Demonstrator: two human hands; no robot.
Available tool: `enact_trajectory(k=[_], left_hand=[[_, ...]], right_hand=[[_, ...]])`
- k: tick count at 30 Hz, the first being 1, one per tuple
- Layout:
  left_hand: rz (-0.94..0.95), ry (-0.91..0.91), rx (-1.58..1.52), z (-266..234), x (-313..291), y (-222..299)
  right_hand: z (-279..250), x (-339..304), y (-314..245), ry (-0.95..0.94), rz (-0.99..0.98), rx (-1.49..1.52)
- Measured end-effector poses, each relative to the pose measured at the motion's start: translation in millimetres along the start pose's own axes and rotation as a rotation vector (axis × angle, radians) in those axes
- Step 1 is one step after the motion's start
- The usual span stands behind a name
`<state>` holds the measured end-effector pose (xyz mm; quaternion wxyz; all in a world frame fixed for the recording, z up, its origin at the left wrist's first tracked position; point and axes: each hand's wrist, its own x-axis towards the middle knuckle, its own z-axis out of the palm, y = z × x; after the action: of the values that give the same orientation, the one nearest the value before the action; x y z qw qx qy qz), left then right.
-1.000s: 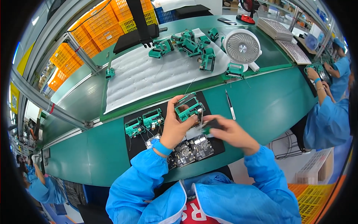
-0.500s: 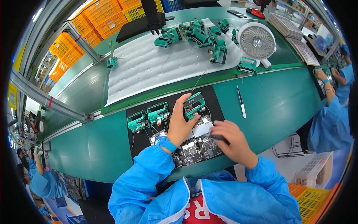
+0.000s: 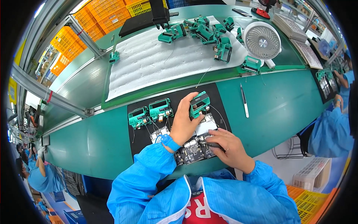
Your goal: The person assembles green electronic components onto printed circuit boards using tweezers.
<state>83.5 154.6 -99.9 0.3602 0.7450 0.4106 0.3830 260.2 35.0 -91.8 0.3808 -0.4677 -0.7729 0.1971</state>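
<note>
My left hand (image 3: 183,121) is closed on a green plastic housing (image 3: 200,105), thumb and fingers gripping its left side. A thin wire curves from the housing over the black mat. Just below it lies a white rectangular piece (image 3: 206,126) beside the circuit boards. My right hand (image 3: 232,150) is closed on a dark slim tool (image 3: 213,145); its tip is too small to make out. That hand hovers over or touches the black circuit boards (image 3: 192,150); contact cannot be told. Two more green housings (image 3: 160,108) with wires sit left on the mat.
Tweezers (image 3: 244,100) lie on the green table right of the black mat (image 3: 140,140). Behind are a white padded sheet (image 3: 149,65) with several green housings, and a white fan (image 3: 262,40). Orange crates (image 3: 106,16) stand far left. A co-worker's blue sleeve (image 3: 332,132) is at right.
My right hand has moved slightly down and left, closer to the boards, with the dark tool. My left hand still grips the housing, which is turned slightly. The whole view has shifted a little.
</note>
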Motion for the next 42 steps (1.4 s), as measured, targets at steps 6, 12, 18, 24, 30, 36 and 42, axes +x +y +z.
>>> enact_trajectory(k=[6,12,18,24,30,36,42], left_hand=[[0.066,-0.031,0.081,-0.2,0.1,7.2],[0.048,-0.058,0.054,-1.8,1.5,-0.2],[-0.018,-0.128,-0.040,-3.5,2.8,-3.1],[0.132,-0.039,-0.028,-4.8,2.1,-2.1],[-0.032,-0.170,0.010,-17.6,2.4,13.9],[0.250,0.115,0.421,-87.2,-3.2,10.8],[0.080,0.013,0.683,-122.8,-18.1,-30.5]], right_hand=[[-26.9,19.8,-3.4,0.063,0.203,0.136],[-34.4,66.1,21.9,-0.050,-0.091,-0.169],[-21.2,77.4,35.9,-0.204,-0.249,-0.447],[-18.1,82.2,31.2,-0.213,-0.324,-0.517],[-13.7,80.5,29.6,-0.137,-0.292,-0.574],[-17.4,77.1,16.3,-0.016,-0.101,-0.277],[-8.1,86.9,15.7,-0.029,-0.297,-0.395]])
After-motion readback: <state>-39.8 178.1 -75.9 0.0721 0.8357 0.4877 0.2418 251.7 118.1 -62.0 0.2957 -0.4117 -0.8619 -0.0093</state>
